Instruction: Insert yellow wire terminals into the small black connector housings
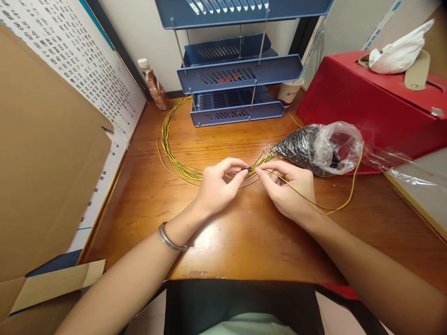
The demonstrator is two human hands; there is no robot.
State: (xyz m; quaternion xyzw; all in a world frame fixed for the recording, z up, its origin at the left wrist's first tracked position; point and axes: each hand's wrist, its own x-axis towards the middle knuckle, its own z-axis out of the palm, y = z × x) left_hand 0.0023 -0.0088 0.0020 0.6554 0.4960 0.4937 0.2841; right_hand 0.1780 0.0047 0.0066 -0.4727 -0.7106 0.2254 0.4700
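Observation:
My left hand (223, 181), with a metal bangle on its wrist, pinches a small black connector (246, 169) between thumb and fingertips. Just to the right, my right hand (289, 184) pinches a yellow-and-black wire (300, 193) close to the connector. That wire runs over the hand and loops up toward the plastic bag (307, 149), which lies on its side with black pieces inside. Behind both hands lies a coil of yellow-and-black wires (167, 153), curving left and back; its bundled ends reach the bag's narrow tip.
A blue tiered rack (240, 74) stands at the back of the wooden table (216, 251). A drink bottle (153, 86) is on its left, a paper cup (290, 92) on its right. A red tissue box (335, 93) stands at right; cardboard (45, 153) leans at left.

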